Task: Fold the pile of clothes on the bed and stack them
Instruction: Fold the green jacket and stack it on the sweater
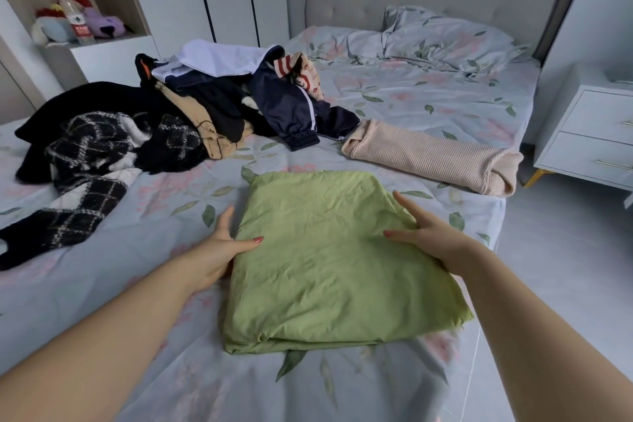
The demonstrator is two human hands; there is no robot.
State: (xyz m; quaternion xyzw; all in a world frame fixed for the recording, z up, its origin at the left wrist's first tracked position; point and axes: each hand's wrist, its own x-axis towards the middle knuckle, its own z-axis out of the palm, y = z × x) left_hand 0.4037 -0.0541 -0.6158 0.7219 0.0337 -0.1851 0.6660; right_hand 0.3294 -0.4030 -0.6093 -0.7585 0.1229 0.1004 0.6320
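Observation:
A folded light-green garment (pixel 329 260) lies flat on the bed (pixel 428 96) right in front of me. My left hand (pixel 219 250) rests against its left edge, thumb on top and fingers straight alongside the cloth. My right hand (pixel 428 236) lies on its right edge, with straight fingers and the thumb pressing the fabric. A pile of unfolded clothes (pixel 219 103), dark blue, white, tan and black, sits at the back left. A black-and-white plaid garment (pixel 89 161) spreads out to the left. A folded pink ribbed garment (pixel 428 154) lies at the right, beyond the green one.
A pillow (pixel 445 38) leans by the padded headboard. A white nightstand (pixel 596 134) stands right of the bed, with bare floor in front of it. A shelf with soft toys (pixel 78 20) is at the far left. The bed's right edge runs close to the pink garment.

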